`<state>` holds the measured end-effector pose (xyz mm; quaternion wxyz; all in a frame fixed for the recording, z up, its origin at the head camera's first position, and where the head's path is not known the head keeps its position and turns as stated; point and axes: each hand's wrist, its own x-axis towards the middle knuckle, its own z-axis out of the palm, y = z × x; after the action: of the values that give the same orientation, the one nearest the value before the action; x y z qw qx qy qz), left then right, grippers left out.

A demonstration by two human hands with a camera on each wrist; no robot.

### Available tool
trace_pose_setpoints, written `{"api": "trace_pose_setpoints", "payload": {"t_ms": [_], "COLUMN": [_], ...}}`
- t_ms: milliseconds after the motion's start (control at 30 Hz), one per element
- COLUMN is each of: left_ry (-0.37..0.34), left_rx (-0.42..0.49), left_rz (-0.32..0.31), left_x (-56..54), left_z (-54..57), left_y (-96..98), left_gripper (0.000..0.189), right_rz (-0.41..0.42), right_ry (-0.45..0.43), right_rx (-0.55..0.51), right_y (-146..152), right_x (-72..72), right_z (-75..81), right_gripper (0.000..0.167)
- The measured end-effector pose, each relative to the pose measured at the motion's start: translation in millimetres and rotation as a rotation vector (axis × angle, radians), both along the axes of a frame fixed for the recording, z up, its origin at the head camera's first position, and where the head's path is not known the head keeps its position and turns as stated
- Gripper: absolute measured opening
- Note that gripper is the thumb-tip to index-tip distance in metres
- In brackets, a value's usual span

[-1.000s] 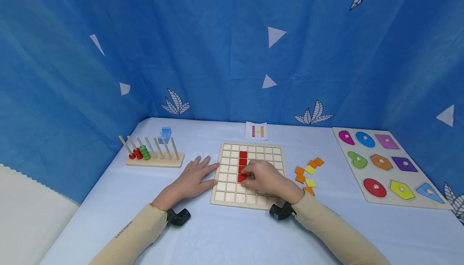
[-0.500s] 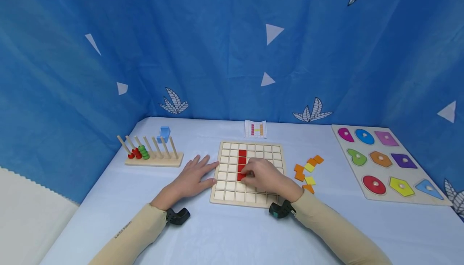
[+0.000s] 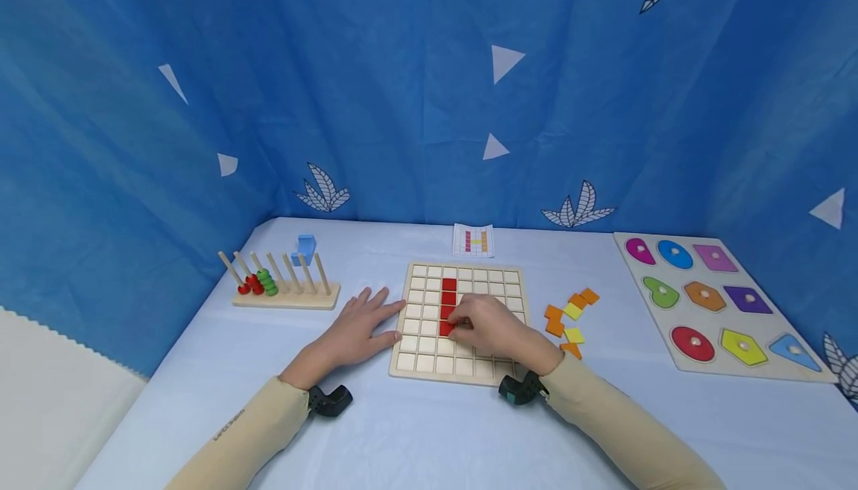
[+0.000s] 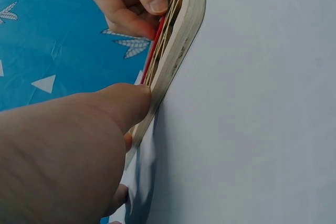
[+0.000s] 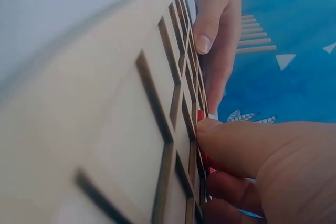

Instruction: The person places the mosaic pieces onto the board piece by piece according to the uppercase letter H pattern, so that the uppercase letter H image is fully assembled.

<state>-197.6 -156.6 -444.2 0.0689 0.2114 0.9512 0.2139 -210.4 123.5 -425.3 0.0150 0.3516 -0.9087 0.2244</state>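
A square wooden grid board (image 3: 405, 363) lies on the table with several red square tiles (image 3: 448, 298) set in one column of its cells. My right hand (image 3: 492, 330) is over the board with curled fingers, its thumb and index finger pinching at the lowest red tile (image 3: 445, 328). In the right wrist view the thumb sits on the edge of a red tile (image 5: 200, 115), and the other fingers partly hide it. My left hand (image 3: 362, 330) rests flat with spread fingers at the board's left edge, its thumb touching the rim in the left wrist view.
Loose orange and yellow tiles (image 3: 555, 326) lie right of the board. A small printed pattern card (image 3: 473, 250) is behind it. At left stand a peg rack with beads (image 3: 302, 300) and a blue block (image 3: 306, 244). A knobbed shape puzzle (image 3: 684, 326) lies at right.
The hands and red tiles stay nearly in place; the right thumb and fingers remain at the lowest red tile. The head view has shifted slightly.
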Motion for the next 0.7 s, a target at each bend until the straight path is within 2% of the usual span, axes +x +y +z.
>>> {"api": "trace_pose_setpoints", "payload": {"t_ms": [200,400,700], "left_ry": [0.001,0.0,0.008], "left_rx": [0.002,0.001,0.002], "left_rz": [-0.002,0.007,0.002], "left_x": [0.8,0.8,-0.2], "left_z": [0.2,0.0,-1.7], "left_y": [-0.4,-0.7,-0.4], "left_gripper": [0.059,0.06,0.06], "right_rz": [0.031,0.024,-0.068], "right_ry": [-0.004,0.005,-0.017], "right_rx": [-0.021,-0.04,-0.001], "right_y": [9,26,52], "right_x": [2.2,4.3,8.8], "right_z": [5.5,9.6,18.3], "right_gripper": [0.016,0.017,0.022]}}
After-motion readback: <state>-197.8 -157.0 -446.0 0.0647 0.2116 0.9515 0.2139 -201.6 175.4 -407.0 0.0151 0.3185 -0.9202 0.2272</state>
